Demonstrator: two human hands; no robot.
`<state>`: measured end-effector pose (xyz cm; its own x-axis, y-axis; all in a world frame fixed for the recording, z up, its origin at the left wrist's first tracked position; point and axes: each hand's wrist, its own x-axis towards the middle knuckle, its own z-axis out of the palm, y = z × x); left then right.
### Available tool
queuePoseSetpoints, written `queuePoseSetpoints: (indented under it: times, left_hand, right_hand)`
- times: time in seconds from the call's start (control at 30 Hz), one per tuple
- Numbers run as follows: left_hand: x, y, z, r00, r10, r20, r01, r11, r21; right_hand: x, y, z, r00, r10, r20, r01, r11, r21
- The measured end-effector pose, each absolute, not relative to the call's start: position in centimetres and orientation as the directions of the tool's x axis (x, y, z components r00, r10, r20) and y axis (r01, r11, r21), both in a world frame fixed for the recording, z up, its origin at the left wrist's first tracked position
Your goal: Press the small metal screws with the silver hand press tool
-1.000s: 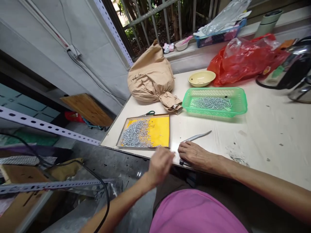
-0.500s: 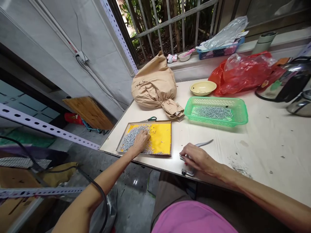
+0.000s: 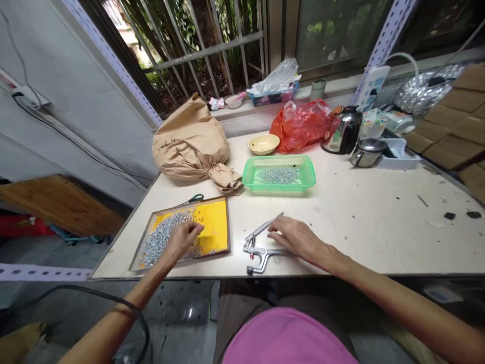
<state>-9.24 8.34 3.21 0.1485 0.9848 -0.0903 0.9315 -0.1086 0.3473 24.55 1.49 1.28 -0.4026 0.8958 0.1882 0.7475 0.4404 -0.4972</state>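
My left hand [image 3: 185, 237] is over a shallow cardboard tray [image 3: 228, 227] with a yellow bottom, its fingers pinched together; whether a small piece sits between them I cannot make out. Beneath and around it lies a heap of small silver metal pins [image 3: 161, 237], like screws or rivets. On the table, hand press pliers [image 3: 261, 251] lie with their C-shaped jaw toward the front edge and their handles spread. My right hand [image 3: 299, 235] is at the handles, fingers loosely curved and apart, covering part of the lower handle. Behind stands a green plastic basket [image 3: 278, 187] with more silver pins [image 3: 282, 175].
Dark-handled scissors [image 3: 196, 198] lie behind the tray. A tied brown paper sack [image 3: 189, 141], a yellow bowl [image 3: 263, 144], a red plastic bag [image 3: 299, 126], and a kettle [image 3: 343, 131] stand along the back. Cardboard [image 3: 450, 116] is at the right.
The view has swung right. My right hand has shifted from over the pliers' body toward their handles, uncovering the jaw. My left hand remains over the tray, fingers now pinched above the pins.
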Motion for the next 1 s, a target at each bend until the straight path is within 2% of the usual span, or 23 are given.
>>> queuePoseSetpoints:
  times: [0.07,0.13,0.2,0.23,0.33,0.4,0.47,0.53,0.6,0.63,0.7,0.77,0.83,1.0]
  left_hand:
    - [-6.4,5.3,3.1,0.182,0.964,-0.195,0.843,-0.051,0.536]
    - [-3.6,2.3,2.3,0.293,0.942,-0.167,0.809,-0.151,0.568]
    - [-1.6,0.1,1.0,0.425,0.901,-0.089,0.799,-0.327,0.505]
    - [-1.0,-0.7,0.4,0.482,0.873,-0.074,0.803,-0.407,0.436]
    - [-0.6,-1.5,-1.0,0.594,0.790,-0.150,0.803,-0.572,0.165]
    - [-0.7,-1.3,-1.2,0.628,0.750,-0.209,0.771,-0.636,0.030]
    - [-0.8,-0.9,-1.0,0.650,0.719,-0.246,0.741,-0.672,-0.006]
    - [-0.8,-0.6,-0.8,0.652,0.717,-0.248,0.747,-0.664,0.042]
    - [-0.5,-0.2,-0.8,0.598,0.772,-0.216,0.801,-0.567,0.191]
    - [-0.3,0.0,-0.8,0.531,0.819,-0.217,0.835,-0.461,0.302]
    - [0.2,0.5,-0.8,0.337,0.888,-0.314,0.839,-0.132,0.529]
    - [0.7,0.8,-0.8,0.185,0.861,-0.474,0.726,0.205,0.656]
    - [1.1,0.9,-0.7,0.157,0.796,-0.585,0.597,0.396,0.698]
    - [1.7,0.8,-0.5,0.205,0.712,-0.672,0.475,0.528,0.705]
  right_hand:
    - [24.4,-1.4,-0.4,-0.470,0.880,0.069,0.740,0.435,-0.514]
    - [24.5,-3.0,-1.6,-0.478,0.878,0.027,0.752,0.425,-0.504]
    - [24.5,-3.5,-2.2,-0.452,0.892,0.018,0.775,0.402,-0.488]
    - [24.5,-3.5,-2.2,-0.438,0.899,0.010,0.787,0.388,-0.480]
    - [24.2,-3.4,-1.8,-0.411,0.911,-0.018,0.815,0.359,-0.455]
    - [24.1,-3.4,-1.5,-0.403,0.915,-0.024,0.829,0.354,-0.432]
    - [23.9,-3.5,-1.6,-0.390,0.921,-0.024,0.848,0.348,-0.399]
    - [23.8,-3.5,-2.1,-0.377,0.926,-0.029,0.869,0.343,-0.357]
    - [23.8,-3.5,-2.6,-0.378,0.925,-0.027,0.880,0.351,-0.320]
    - [23.7,-3.4,-2.8,-0.383,0.923,-0.023,0.882,0.358,-0.307]
    - [23.7,-3.4,-2.9,-0.392,0.920,-0.009,0.882,0.373,-0.288]
    - [23.7,-3.3,-2.9,-0.392,0.920,-0.002,0.884,0.376,-0.278]
    - [23.6,-3.4,-2.7,-0.386,0.922,-0.015,0.890,0.368,-0.270]
    - [23.5,-3.5,-2.3,-0.387,0.922,-0.028,0.892,0.367,-0.263]
